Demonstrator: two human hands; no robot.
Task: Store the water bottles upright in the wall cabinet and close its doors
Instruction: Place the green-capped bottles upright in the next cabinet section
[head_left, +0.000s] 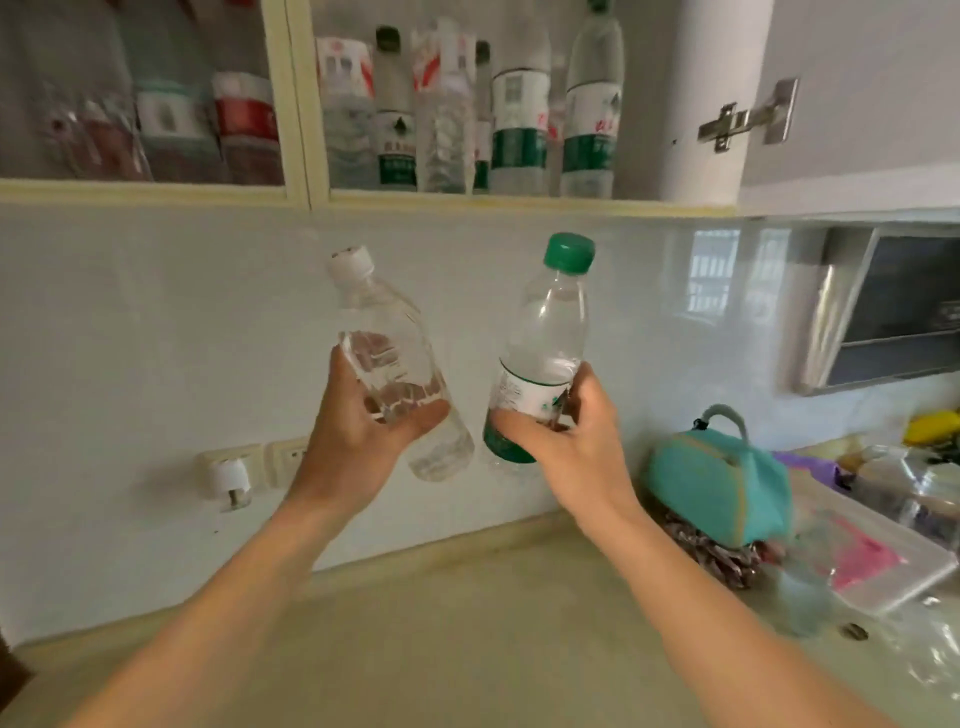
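Head view shows the wall cabinet (311, 200) well above both sets of fingers, already well stocked, so I judge the task past its middle with the last steps left. Its left door (140, 93) is shut, and through the glass I make out about three bottles, blurred. The right bay stands open, its door (852, 88) swung out above and to the right of the right hand, hinge showing. On that open shelf the stored bottles (592, 104) stand upright; I count about seven, though those at the back overlap and the count is unsure. Far below the fingers lies the tabletop (467, 623), which carries a teal bag (722, 483) and a clear lidded box (878, 561) to the right of the right hand. Two bottles are not yet stored. The left hand (358, 431) has its fingers curled round a clear white-capped bottle (387, 358), which tilts with its cap leaning left. The right hand (566, 426) has its fingers wrapped round the lower part of a green-capped bottle (545, 343), nearly upright. The two bottles sit just beside each other, below the open shelf. What is left: stand both on the shelf and close the right door.
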